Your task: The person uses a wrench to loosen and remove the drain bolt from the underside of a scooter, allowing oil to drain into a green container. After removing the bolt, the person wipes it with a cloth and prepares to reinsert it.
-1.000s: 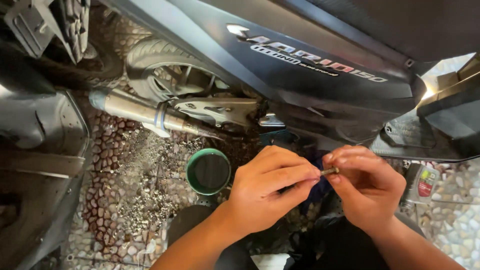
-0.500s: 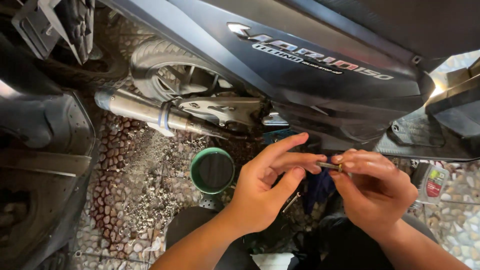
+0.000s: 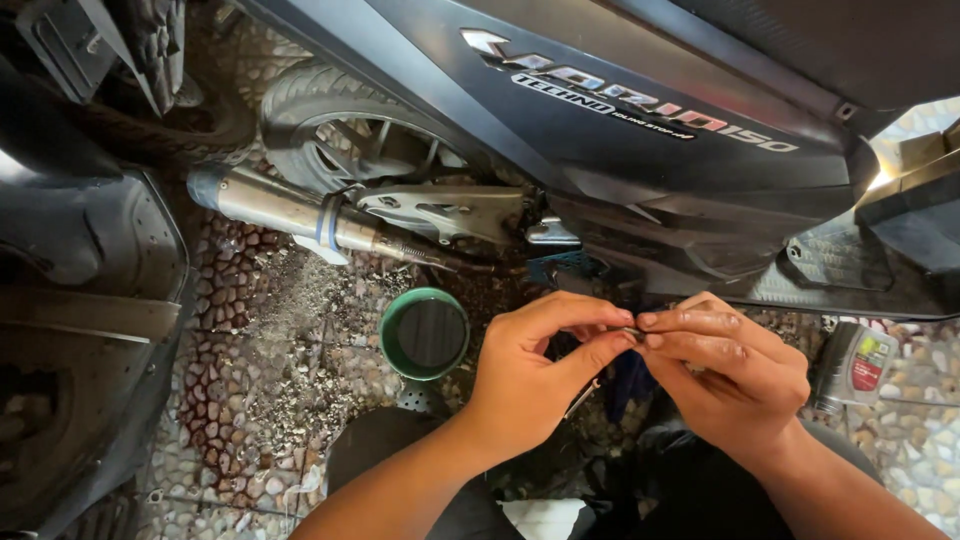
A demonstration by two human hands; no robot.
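Your two hands meet below the one dark scooter [image 3: 640, 130]. Your left hand [image 3: 530, 375] and right hand [image 3: 725, 375] both pinch one small metal part [image 3: 632, 333] between their fingertips; it is tiny, greyish, mostly hidden. One green-rimmed cup [image 3: 424, 333] sits just left, one grey bottle [image 3: 852, 367] right, one silver exhaust pipe [image 3: 280, 210] above.

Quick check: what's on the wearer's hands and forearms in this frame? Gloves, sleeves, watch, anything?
Nothing worn. The left hand and right hand are bare: no gloves, rings or tape visible. Both forearms are bare too as far as the frame shows, with no sleeve cuff, watch or wristband. Fingernails are short. Dark trousers show below the arms.
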